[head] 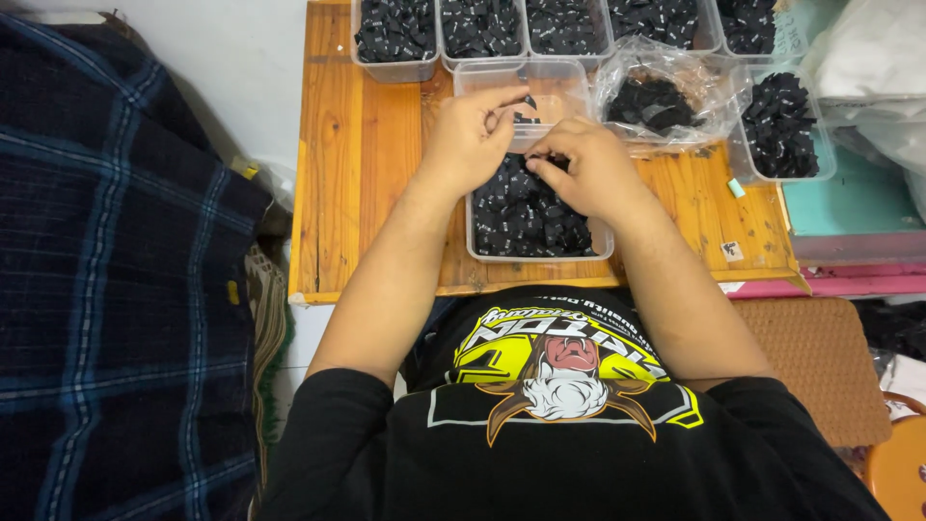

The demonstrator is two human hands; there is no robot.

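My left hand point(470, 135) hovers over a clear plastic tub point(471, 224) full of small black fabric labels point(526, 217), its fingers pinched on one small black label at the tips. My right hand point(590, 166) rests on the pile in that tub, its fingers curled into the labels. Just behind my hands stands a nearly bare clear tub point(564, 89) with a few black pieces in it. Both tubs sit on a low wooden table point(357, 164).
Several clear tubs of black labels point(395, 34) line the table's far edge. A crumpled plastic bag of labels point(656, 96) and another full tub point(781, 125) lie to the right. A dark plaid cloth point(116, 270) fills the left. A woven mat point(820, 367) lies at lower right.
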